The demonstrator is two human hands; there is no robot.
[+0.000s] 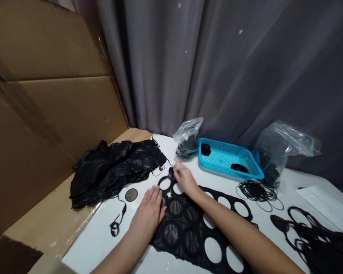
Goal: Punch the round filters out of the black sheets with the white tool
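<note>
Cardboard (45, 95) lines the left side of the white bench (85, 243), and a gray curtain (188, 57) hangs behind. A crumpled black mesh heap (117, 171) lies on the bench, with a small mesh disc (131, 195) and a looped black cord (114, 228) just beside it. The ring panel (185, 232), black mesh set with round rings, lies flat in the middle of the bench. The left hand (148, 215) rests on it, fingers (156, 199) flat and slightly spread. The right hand (185, 179) is at the panel's far end, its fingers (177, 170) bunched and pinching the top ring. Beyond stand a clear bag (187, 139), a blue tray (225, 160) holding two black pieces, and a second bag (282, 148). A cord coil (258, 191) lies nearer, then another mesh piece (317, 239) and paper (326, 205) at the right.
</note>
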